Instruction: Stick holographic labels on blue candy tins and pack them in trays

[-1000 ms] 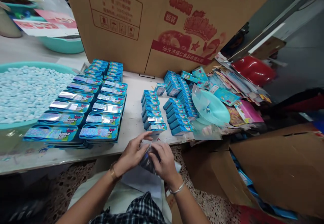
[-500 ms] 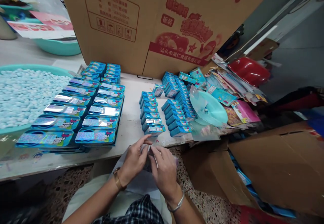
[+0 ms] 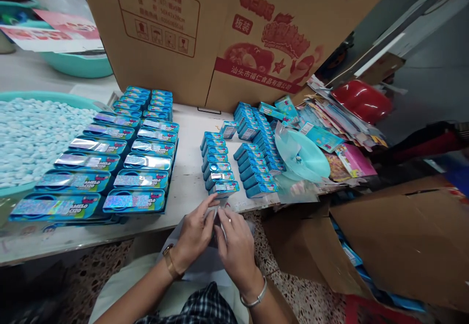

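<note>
Clear packet (image 3: 219,215), small and crinkled, pinched from both sides just off the near edge of the white table (image 3: 190,187), above a white sheet (image 3: 205,268) across the lap. Contents too hidden by fingers to tell. Left hand (image 3: 196,233) curled, thumb and forefinger nipping the packet's left side. Right hand (image 3: 236,243) curled likewise, fingertips nipping the right side, ring and bracelet showing.

Likely risks, judging by the grip: thin glossy film slipping out of 2 light pinches and dropping past the table edge to the speckled floor, or tearing under an uneven pull.

Nearest the table's front edge, 2 rows of small blue boxes (image 3: 220,165), the front one almost over the knuckles and easily knocked off by a lifted finger. Toward the table's left, 2 columns of large blue packs (image 3: 141,180), overlapped like tiles and prone to sliding if nudged. Past them, a teal basin (image 3: 54,95) heaped with pale blue sweets (image 3: 32,138). Toward the table's right end, a teal disc (image 3: 302,155) in clear wrap beside a loose heap of printed cards (image 3: 340,133), close to spilling. At the table's back, tall cardboard cartons (image 3: 220,35).
</note>
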### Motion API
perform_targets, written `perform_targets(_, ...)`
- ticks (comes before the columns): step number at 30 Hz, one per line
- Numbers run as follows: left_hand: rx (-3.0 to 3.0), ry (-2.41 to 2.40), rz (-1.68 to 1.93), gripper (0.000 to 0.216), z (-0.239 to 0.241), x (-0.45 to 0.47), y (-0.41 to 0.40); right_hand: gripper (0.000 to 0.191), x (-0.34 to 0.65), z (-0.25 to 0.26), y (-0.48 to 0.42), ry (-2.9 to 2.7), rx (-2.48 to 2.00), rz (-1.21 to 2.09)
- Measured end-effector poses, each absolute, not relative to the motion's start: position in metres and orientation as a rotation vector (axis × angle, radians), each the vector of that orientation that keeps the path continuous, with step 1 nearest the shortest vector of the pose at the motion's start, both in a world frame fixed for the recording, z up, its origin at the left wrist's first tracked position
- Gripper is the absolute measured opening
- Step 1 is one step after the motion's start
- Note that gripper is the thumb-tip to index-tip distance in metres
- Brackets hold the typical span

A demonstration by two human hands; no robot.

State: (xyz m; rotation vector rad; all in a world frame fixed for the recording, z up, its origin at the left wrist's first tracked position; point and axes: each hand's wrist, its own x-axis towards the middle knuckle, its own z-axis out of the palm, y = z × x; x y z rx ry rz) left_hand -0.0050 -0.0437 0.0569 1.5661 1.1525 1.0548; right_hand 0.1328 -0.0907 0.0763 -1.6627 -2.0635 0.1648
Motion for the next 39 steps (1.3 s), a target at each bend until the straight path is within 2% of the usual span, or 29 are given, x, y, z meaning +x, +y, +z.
perform_targets(12,1.518,1.188,1.032,0.042,0.057,-0.004,-0.041,0.031,0.132,0.078,-0.102,-2.123,-1.691,0.055)
perform_targets(17,1.499,1.188,1.040,0.042,0.058,-0.003,-0.043,0.019,0.132,0.079,-0.090,-2.112,-1.732,0.027)
perform_targets(21,1.488,1.191,1.084,0.041,0.054,-0.004,-0.039,0.024,0.135,0.085,-0.081,-2.199,-1.661,-0.016)
perform_targets(24,1.455,1.248,1.139,0.038,0.042,-0.007,-0.029,0.023,0.141,0.106,-0.081,-2.154,-1.544,0.183)
perform_targets(30,1.397,1.211,1.085,0.039,0.026,-0.021,-0.011,0.023,0.158,0.169,-0.057,-1.591,-1.549,0.936)
perform_targets(33,1.269,1.015,0.996,0.054,0.038,-0.028,-0.010,0.030,0.162,0.178,-0.023,-1.451,-1.503,1.181)
perform_targets(37,1.050,0.731,0.965,0.094,0.062,-0.029,-0.005,0.032,0.157,0.165,0.018,-1.360,-1.506,1.386)
perform_targets(39,1.016,0.780,0.974,0.087,0.071,-0.025,0.004,0.032,0.153,0.155,0.033,-1.356,-1.513,1.391)
